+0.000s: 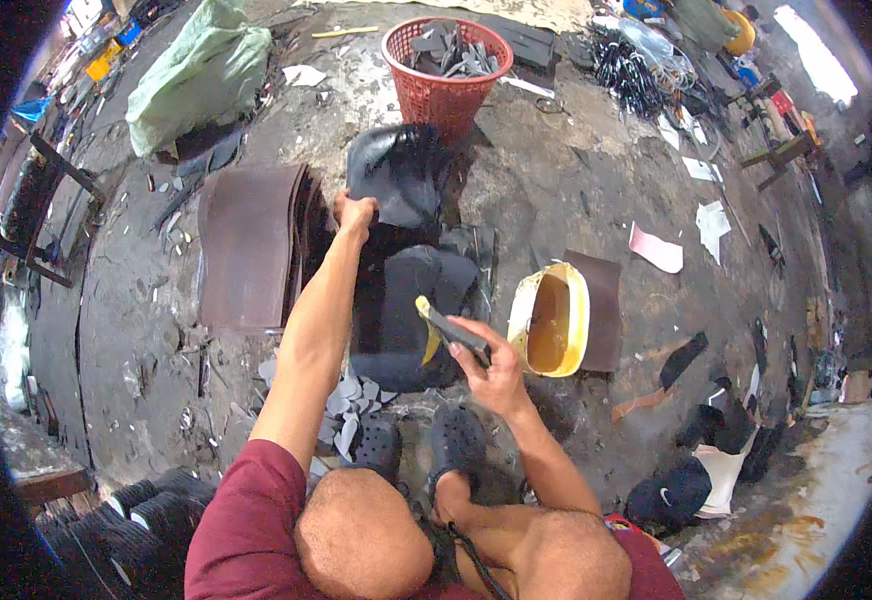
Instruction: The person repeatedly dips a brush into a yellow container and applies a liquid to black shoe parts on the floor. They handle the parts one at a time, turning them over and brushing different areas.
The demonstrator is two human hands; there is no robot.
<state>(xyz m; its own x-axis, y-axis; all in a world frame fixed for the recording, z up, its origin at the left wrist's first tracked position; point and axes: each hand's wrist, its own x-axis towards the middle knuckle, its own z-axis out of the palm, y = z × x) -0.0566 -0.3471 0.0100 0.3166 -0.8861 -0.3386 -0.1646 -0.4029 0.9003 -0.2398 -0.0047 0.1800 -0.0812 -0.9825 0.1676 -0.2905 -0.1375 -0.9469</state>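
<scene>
My left hand (357, 213) is closed on the near left edge of a glossy black sheet (396, 172), whose far part rises toward a red basket. In my right hand (496, 372) is a dark flat strip (458, 337), gripped between thumb and fingers. Yellowish, glue-like stuff coats its tip and hangs down in a strand. Below the strip lie more black sheets (418, 300) on the floor, in front of my feet. To the right of that hand stands a yellow-white tub (519, 315) of amber liquid, next to a brown sheet (601, 300).
A stack of brown sheets (249, 248) lies left of my left forearm. The red basket (446, 108) holds grey scraps. Grey offcuts (348, 400) are scattered by my dark clogs (456, 440). A pale green bag (201, 75) sits at the far left, a black cap (668, 495) at the near right.
</scene>
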